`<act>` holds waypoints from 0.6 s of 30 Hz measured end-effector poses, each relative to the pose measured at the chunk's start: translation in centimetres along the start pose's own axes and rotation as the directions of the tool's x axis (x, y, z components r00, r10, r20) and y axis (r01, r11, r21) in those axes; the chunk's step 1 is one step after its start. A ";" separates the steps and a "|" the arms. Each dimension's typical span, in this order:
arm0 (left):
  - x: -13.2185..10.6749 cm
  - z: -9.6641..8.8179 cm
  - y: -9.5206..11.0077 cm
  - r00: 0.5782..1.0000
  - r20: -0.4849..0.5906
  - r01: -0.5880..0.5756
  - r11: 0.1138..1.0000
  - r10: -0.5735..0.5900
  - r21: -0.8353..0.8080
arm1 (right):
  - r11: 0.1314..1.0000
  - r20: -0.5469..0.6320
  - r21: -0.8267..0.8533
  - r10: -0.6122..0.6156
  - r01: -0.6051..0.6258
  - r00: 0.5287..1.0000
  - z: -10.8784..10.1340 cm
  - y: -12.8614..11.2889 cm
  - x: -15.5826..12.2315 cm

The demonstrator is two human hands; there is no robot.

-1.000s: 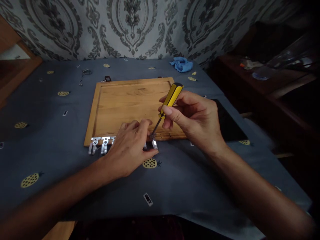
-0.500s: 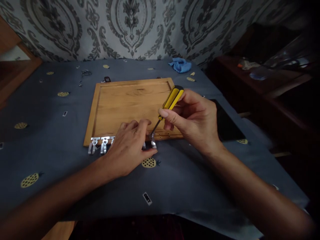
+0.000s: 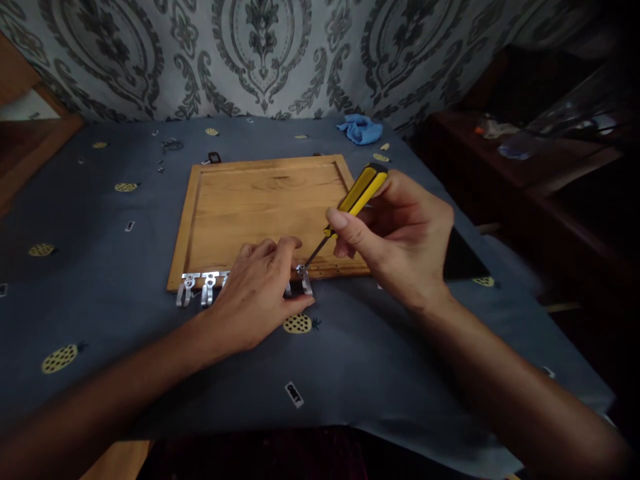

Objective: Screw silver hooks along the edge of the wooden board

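Note:
A wooden board (image 3: 250, 207) lies flat on a blue cloth. Several small metal hooks (image 3: 195, 288) hang along its near edge. My left hand (image 3: 260, 293) rests on that edge, fingers curled and pinching the rightmost hook (image 3: 305, 281). My right hand (image 3: 400, 237) is closed round a yellow and black screwdriver (image 3: 363, 190). Its handle tilts up to the right and its tip sits on the top of that hook.
The blue cloth with pineapple prints (image 3: 100, 267) covers the table. A crumpled blue rag (image 3: 361, 129) lies at the back, small dark hardware (image 3: 173, 145) at the back left. A flat black object (image 3: 463, 260) sits under my right hand. Dark wooden furniture (image 3: 540, 173) stands on the right.
My right hand has moved right and tilted the screwdriver handle further over to the right. The tip stays on the hook, and my left hand keeps its hold.

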State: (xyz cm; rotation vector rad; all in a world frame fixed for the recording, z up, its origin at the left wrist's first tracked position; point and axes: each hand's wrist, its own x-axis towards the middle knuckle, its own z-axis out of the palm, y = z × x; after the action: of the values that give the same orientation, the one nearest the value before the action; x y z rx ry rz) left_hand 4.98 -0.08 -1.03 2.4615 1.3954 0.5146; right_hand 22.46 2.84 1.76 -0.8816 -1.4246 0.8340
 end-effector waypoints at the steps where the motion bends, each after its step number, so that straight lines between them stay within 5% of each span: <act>1: 0.0 0.0 0.0 1.000 0.000 -0.002 1.000 0.002 0.002 | 1.000 0.015 -0.003 0.006 -0.006 1.000 0.0 0.2 0.0; 18: 0.0 0.0 -0.1 1.000 -0.006 -0.014 1.000 0.014 -0.012 | 0.999 0.106 -0.043 0.018 -0.013 0.994 -0.3 0.8 -0.1</act>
State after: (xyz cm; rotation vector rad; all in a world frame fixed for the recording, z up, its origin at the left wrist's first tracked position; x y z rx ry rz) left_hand 4.90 -0.06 -1.04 2.4642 1.3737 0.5322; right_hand 22.79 3.13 1.01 -0.8922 -1.5347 0.8761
